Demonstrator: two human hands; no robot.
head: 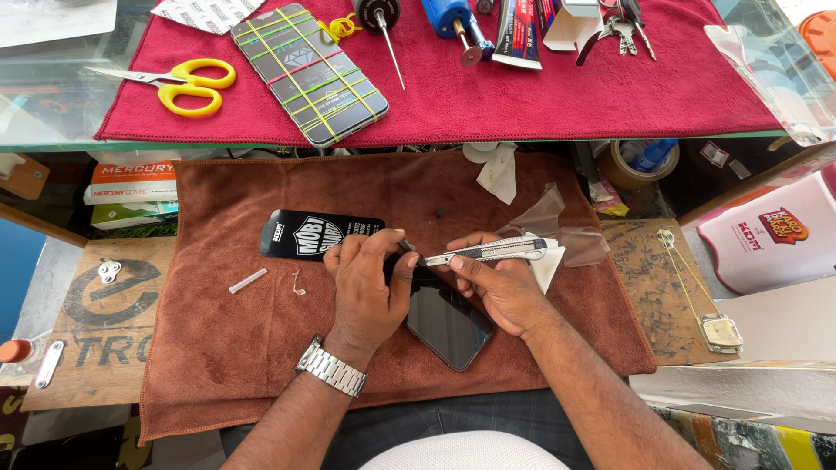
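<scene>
A black smartphone lies screen up on a brown towel. My left hand, a metal watch on its wrist, presses down on the phone's upper end. My right hand holds a silver utility knife, its blade tip meeting the phone's top edge by my left fingertips. A black card package rests just left of my left hand.
On the red cloth above lie yellow scissors, a phone bound with rubber bands, screwdrivers, a glue tube and keys. Clear film pieces and a white stick sit on the towel. A tape roll stands at right.
</scene>
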